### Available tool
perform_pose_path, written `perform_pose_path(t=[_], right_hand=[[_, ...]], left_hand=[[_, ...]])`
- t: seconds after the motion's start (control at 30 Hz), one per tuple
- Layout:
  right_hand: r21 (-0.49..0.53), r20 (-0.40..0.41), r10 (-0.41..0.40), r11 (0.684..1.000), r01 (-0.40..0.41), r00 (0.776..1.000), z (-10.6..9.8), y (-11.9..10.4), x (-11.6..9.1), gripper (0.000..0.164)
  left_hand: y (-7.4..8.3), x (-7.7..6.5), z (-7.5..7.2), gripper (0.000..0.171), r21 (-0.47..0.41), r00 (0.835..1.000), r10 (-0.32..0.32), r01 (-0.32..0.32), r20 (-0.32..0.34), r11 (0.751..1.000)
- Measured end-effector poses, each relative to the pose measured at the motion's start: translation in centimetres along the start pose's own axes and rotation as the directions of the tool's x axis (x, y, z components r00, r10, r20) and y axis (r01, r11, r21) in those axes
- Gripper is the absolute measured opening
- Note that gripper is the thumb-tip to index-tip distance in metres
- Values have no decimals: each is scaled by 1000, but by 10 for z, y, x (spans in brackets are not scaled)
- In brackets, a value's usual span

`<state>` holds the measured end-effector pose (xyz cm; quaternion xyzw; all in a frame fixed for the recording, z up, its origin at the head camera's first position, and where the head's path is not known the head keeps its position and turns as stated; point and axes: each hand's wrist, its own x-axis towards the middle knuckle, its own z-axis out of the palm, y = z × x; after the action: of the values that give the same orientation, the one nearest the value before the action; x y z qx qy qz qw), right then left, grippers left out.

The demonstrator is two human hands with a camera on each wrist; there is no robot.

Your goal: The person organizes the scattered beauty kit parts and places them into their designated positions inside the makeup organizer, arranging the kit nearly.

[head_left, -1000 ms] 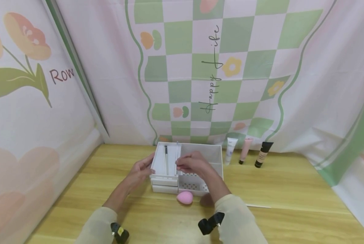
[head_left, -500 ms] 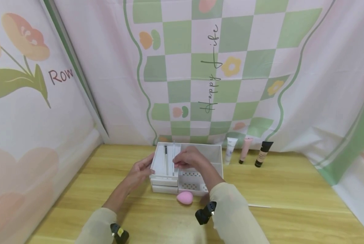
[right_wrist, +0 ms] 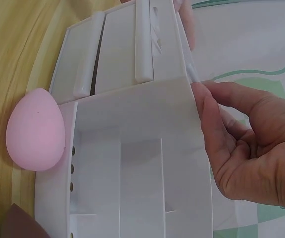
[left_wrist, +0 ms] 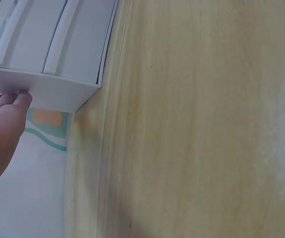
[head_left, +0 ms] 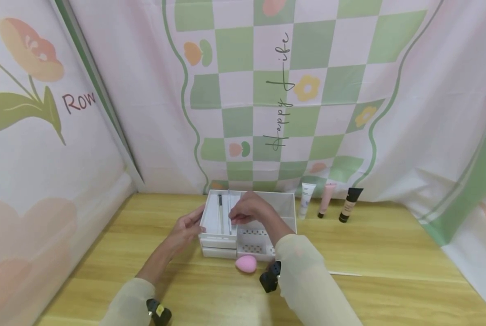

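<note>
A white desktop organizer [head_left: 283,199] stands on the wooden table, with drawers at its left front and open compartments on its right. My left hand [head_left: 187,228] holds its left side, thumb at the front corner. In the left wrist view its fingers [left_wrist: 18,99] lie against the side wall. Bent over the top left tray, my right hand [head_left: 248,209] pinches a slim pale stick [head_left: 229,199] between thumb and fingertips. Left of that stick, a slender brush with a dark end [head_left: 220,203] lies in the tray. In the right wrist view my right hand [right_wrist: 254,144] hides most of the stick.
A pink egg-shaped makeup sponge [head_left: 246,264] sits in front of the organizer, with a brown rounded thing [right_wrist: 21,223] near it. White [head_left: 306,200], pink [head_left: 326,200] and black-capped tubes [head_left: 350,205] stand to the right. A thin white stick [head_left: 344,273] lies on the table.
My right hand has moved a little left over the tray, bringing the slim stick closer to the brush. The left hand keeps its place on the organizer.
</note>
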<state>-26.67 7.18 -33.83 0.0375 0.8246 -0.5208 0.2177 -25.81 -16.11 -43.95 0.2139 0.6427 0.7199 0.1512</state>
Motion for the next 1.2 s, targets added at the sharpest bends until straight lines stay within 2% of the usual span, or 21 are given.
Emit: perform_pose_path(t=[0.17, 0.3, 0.9, 1.2], right_hand=[[4, -2, 11, 1000, -11, 1000, 0, 1, 1, 12], [6, -10, 5, 1000, -5, 1000, 0, 2, 1, 11], [49, 4, -89, 995, 89, 996, -2, 15, 1, 17], [34, 8, -110, 993, 110, 994, -4, 18, 3, 18]], left_hand=[[-1, 0, -1, 79, -2, 1000, 0, 0, 7, 1000], [-2, 1, -1, 80, -2, 1000, 1, -1, 10, 1000], [0, -1, 0, 78, 9, 1000, -6, 6, -3, 1000], [0, 0, 1, 78, -13, 1000, -9, 9, -1, 1000]])
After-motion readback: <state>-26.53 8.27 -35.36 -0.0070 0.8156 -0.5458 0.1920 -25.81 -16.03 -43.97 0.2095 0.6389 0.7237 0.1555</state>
